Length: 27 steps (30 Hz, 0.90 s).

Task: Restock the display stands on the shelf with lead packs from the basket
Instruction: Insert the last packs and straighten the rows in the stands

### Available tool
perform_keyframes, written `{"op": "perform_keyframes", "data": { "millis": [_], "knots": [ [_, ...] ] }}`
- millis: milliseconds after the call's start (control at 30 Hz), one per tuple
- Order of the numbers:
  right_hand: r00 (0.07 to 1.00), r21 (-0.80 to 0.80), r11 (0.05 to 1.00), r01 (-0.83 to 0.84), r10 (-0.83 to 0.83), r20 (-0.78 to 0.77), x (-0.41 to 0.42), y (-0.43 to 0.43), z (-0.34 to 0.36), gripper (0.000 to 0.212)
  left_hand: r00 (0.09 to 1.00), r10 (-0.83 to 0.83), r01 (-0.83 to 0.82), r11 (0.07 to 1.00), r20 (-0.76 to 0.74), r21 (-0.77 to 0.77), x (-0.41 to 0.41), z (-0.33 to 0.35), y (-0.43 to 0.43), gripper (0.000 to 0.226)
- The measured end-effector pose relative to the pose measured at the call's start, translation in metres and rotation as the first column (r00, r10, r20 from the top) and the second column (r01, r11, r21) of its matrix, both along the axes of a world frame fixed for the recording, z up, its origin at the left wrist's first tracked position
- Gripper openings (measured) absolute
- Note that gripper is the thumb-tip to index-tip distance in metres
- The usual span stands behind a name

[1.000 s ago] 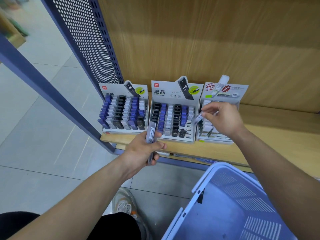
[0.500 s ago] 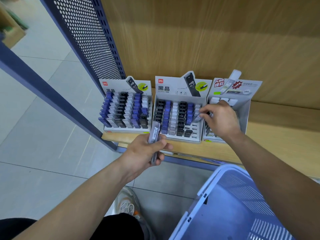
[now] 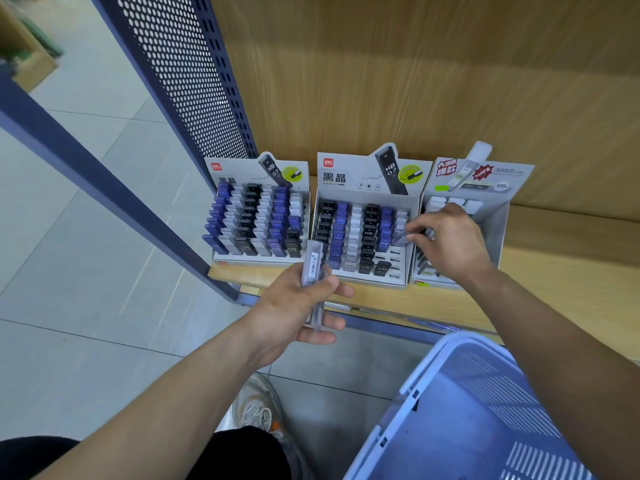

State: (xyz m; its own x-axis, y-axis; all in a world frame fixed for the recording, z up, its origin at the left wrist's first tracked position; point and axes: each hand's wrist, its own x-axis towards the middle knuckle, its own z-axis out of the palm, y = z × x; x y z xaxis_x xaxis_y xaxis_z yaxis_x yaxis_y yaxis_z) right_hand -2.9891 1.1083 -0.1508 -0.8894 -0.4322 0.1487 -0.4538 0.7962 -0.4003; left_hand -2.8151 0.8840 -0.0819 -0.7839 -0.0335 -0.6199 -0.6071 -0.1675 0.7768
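Note:
Three cardboard display stands sit side by side on the wooden shelf (image 3: 568,282): a left stand (image 3: 258,223), a middle stand (image 3: 363,237) and a right stand (image 3: 485,202). Blue, white and black lead packs fill the left one; the middle one has empty slots at its front right. My left hand (image 3: 294,313) grips a small stack of clear lead packs (image 3: 313,271) upright in front of the shelf edge. My right hand (image 3: 446,240) pinches a single lead pack (image 3: 401,239) over the right column of the middle stand, hiding part of the right stand.
A light blue plastic basket (image 3: 485,410) stands at the lower right, below the shelf. A blue perforated metal panel (image 3: 180,74) bounds the shelf on the left. The tiled floor and my shoe (image 3: 256,410) lie below.
My right hand has moved left from the right stand to the right column of the middle stand with a pack. My left hand stays put with its packs.

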Motion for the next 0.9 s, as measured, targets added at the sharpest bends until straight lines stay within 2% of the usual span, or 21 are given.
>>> {"op": "perform_keyframes", "data": {
  "millis": [200, 500, 600, 667, 733, 833, 900],
  "knots": [
    [0.99, 0.111, 0.993, -0.03, 0.045, -0.134, -0.005, -0.01, -0.005, 0.005, 1.0, -0.005, 0.005, 1.0, -0.019, -0.027, 0.001, -0.002, -0.001, 0.021],
    [0.997, 0.158, 0.986, 0.058, -0.049, -0.062, 0.0, -0.016, 0.005, 0.012, 0.997, 0.032, -0.032, 0.999, -0.066, 0.006, 0.0, -0.002, -0.001, 0.012],
    [0.995, -0.056, 0.998, 0.022, -0.027, -0.097, 0.023, -0.022, 0.027, 0.01, 0.996, 0.033, -0.03, 0.999, -0.078, 0.036, 0.0, 0.002, 0.0, 0.015],
    [0.99, -0.297, 0.953, -0.058, 0.093, 0.105, 0.048, -0.034, 0.044, 0.008, 0.996, 0.021, -0.017, 0.998, -0.083, 0.053, 0.0, 0.004, 0.001, 0.017],
    [0.887, -0.488, 0.871, -0.054, 0.266, 0.377, 0.068, -0.046, 0.054, 0.006, 0.997, 0.01, -0.005, 0.998, -0.079, 0.066, 0.0, 0.005, 0.004, 0.017],
    [0.789, -0.576, 0.817, -0.043, 0.381, 0.482, 0.08, -0.054, 0.051, 0.002, 0.997, 0.004, 0.002, 0.997, -0.078, 0.084, 0.001, 0.006, 0.006, 0.016],
    [0.749, -0.625, 0.78, 0.01, 0.408, 0.522, 0.08, -0.054, 0.049, 0.009, 0.996, -0.005, 0.013, 0.996, -0.084, 0.093, 0.001, 0.006, 0.007, 0.018]
  ]
}}
